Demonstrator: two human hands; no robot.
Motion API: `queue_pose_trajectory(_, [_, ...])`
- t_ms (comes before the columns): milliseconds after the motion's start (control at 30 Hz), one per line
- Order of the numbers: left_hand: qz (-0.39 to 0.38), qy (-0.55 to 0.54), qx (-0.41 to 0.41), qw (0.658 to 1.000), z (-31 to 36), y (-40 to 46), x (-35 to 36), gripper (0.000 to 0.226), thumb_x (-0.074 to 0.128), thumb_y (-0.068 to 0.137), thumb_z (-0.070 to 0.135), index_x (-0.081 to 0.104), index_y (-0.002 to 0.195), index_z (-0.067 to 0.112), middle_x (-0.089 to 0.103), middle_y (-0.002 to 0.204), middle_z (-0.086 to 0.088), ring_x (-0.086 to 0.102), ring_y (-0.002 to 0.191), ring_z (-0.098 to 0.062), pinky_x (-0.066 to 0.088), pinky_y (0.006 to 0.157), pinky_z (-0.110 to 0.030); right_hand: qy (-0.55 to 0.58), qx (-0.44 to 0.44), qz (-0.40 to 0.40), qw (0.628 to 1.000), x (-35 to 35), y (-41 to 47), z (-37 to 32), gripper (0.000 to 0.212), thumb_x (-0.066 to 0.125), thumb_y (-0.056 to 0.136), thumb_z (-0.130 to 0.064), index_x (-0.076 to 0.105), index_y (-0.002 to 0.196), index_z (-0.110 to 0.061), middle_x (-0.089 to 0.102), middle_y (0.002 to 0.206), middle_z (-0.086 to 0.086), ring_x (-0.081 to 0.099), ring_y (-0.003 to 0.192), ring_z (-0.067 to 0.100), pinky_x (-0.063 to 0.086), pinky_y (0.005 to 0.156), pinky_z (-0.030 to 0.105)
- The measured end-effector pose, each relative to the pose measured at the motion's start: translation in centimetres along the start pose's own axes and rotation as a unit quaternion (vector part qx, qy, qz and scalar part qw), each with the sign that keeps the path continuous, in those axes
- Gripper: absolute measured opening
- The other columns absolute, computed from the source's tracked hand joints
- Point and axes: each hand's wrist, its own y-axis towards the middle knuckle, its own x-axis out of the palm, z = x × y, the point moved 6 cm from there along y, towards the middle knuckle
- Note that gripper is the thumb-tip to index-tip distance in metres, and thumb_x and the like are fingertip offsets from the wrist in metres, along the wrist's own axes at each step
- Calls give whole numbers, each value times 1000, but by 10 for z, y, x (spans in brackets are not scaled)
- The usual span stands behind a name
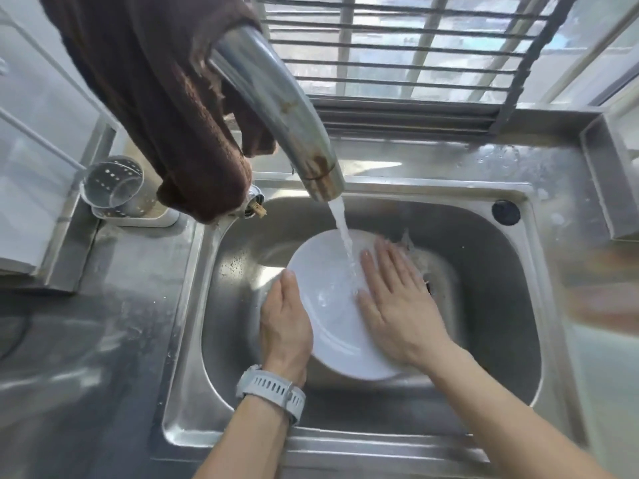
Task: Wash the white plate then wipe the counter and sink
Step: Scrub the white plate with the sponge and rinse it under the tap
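**Plate under the tap: wet china, steel walls close on every side**

Hands first. The left hand, a pale watch strapped at the wrist, curls around the near-left rim of the white plate, thumb on the face and the other digits hidden behind the edge, gripping it. The right hand lies flat and spread on the plate's right half, palm down, holding nothing, pressing on the glazed surface. Between them a stream of water falls from the faucet onto the middle of the dish.

The plate is held tilted inside the sink, its near rim low toward the basin floor. Rigid glazed ware such as this looks moderately light but brittle, and running water likely makes it slick; the rim, pinched between thumb and curled digits as the left hand has it, seems the safest hold, with a second hand under the far edge before any lift.

Room is tight. The basin walls curve close around the dish, and the spout hangs directly above, so a lift probably has to come toward the person. A brown cloth drapes over the faucet, within reach for wiping. To the left, the wet steel worktop lies open; a perforated cup stands at its back corner.
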Motion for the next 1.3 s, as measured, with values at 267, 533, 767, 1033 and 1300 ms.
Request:
queue_pose_trajectory(267, [11,-16,-15,1000,-4,0,-2,36,37,107,52,69,110,36,71,121,11,66,112,-9,53,101,-37,18,-88,21,996,-2,26,-39,62,9,104,-50,-9,161,-34,-15,170,-1,-18,156,16,-5,128,43])
queue_pose_trajectory(533, [31,27,25,999,1,1,-4,30,43,107,46,70,108,31,72,108,15,66,105,-7,50,88,-29,27,-117,-14,993,11,-9,-64,61,9,105,-52,-15,159,-39,-29,166,-7,-33,150,13,-13,126,44])
queue_pose_trajectory(767, [-25,-46,-38,998,-3,6,17,21,74,92,37,78,92,17,81,87,0,78,87,-25,65,74,-37,-9,18,187,982,-54,-25,6,65,45,101,-35,26,160,-13,16,169,15,13,157,29,11,127,44])
queue_pose_trajectory(1033, [62,162,63,983,11,22,17,49,43,104,55,63,99,11,72,91,-10,66,94,-39,49,76,-43,572,274,142,760,-19,-60,64,22,60,100,-34,71,109,-16,78,95,0,73,97,28,57,76,36])
queue_pose_trajectory(1300, [-194,558,265,762,-5,-27,73,61,7,103,59,-10,160,45,-17,172,-1,-13,159,-26,-4,128,-47,588,268,117,754,21,-48,37,26,55,102,-35,73,99,-17,79,93,4,74,95,29,60,87,52])
